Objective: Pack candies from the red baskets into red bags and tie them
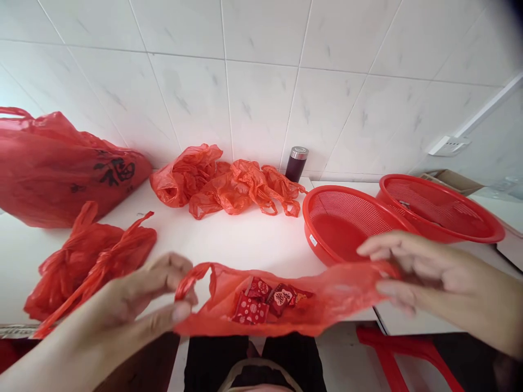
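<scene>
A thin red plastic bag is stretched wide between my two hands at the table's front edge. Through its open mouth several small red packets with white print and dots show inside. My left hand has its thumb and fingers closed around the bag's left handle loop. At the bag's right end, my right hand grips the other handle between thumb and fingers; part of that grip is hidden by the plastic.
Red perforated baskets stand at the right, beside a dark flask. Crumpled red bags lie along the tiled wall. At the left are a large full red bag and smaller tied ones. A red stool sits below.
</scene>
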`<action>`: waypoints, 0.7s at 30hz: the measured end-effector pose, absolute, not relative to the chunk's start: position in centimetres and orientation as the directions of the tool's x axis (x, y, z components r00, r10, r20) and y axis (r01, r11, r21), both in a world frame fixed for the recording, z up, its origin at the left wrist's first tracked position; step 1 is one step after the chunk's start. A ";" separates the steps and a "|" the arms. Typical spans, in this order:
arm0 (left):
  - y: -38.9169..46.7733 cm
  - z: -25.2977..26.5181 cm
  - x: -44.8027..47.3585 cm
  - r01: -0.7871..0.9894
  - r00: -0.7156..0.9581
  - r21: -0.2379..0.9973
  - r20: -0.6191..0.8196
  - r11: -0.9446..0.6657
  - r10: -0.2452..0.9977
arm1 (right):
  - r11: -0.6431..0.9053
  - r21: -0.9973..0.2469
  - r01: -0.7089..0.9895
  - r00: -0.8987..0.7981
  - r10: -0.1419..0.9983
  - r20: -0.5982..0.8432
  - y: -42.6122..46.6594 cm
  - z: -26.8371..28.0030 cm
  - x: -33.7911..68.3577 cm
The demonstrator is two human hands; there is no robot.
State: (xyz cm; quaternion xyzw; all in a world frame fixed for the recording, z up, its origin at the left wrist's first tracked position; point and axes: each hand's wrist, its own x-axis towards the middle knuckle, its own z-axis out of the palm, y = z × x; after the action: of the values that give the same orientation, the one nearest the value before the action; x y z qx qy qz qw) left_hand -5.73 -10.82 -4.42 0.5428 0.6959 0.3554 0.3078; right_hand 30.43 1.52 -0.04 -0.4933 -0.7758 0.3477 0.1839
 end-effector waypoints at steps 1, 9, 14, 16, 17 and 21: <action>-9.8 -3.8 -5.8 0.479 -0.204 0.871 -0.004 0.104 0.979 | 0.337 -0.720 0.607 -0.480 0.877 0.007 2.4 0.8 29.6; -3.3 0.1 -3.0 -0.009 0.054 0.980 0.199 -0.199 0.978 | 0.658 -0.694 0.294 -0.638 0.675 0.370 5.2 5.2 21.4; -1.0 -0.3 -1.5 0.460 0.254 0.883 -0.025 -0.098 0.967 | 0.674 -0.733 0.096 -0.776 0.512 0.369 4.7 3.9 16.4; -0.4 -0.7 -1.4 0.473 0.215 0.877 -0.024 -0.082 0.976 | 0.672 -0.740 0.023 -0.752 0.499 0.430 4.9 3.1 15.5; -0.2 -0.8 -1.4 0.440 0.173 0.897 -0.032 -0.048 0.984 | 0.674 -0.739 0.007 -0.734 0.505 0.454 5.2 2.6 15.3; 0.3 -1.7 -2.2 0.281 0.035 0.951 -0.144 0.128 0.989 | 0.599 -0.796 0.084 -0.760 0.555 0.338 6.8 -0.2 15.8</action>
State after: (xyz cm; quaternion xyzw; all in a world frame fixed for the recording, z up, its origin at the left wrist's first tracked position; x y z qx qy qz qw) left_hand -2.24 0.27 -1.72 0.5433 0.5845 0.3750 0.4717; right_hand 15.76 6.77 -0.23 -0.1888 -0.8458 0.4059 0.2903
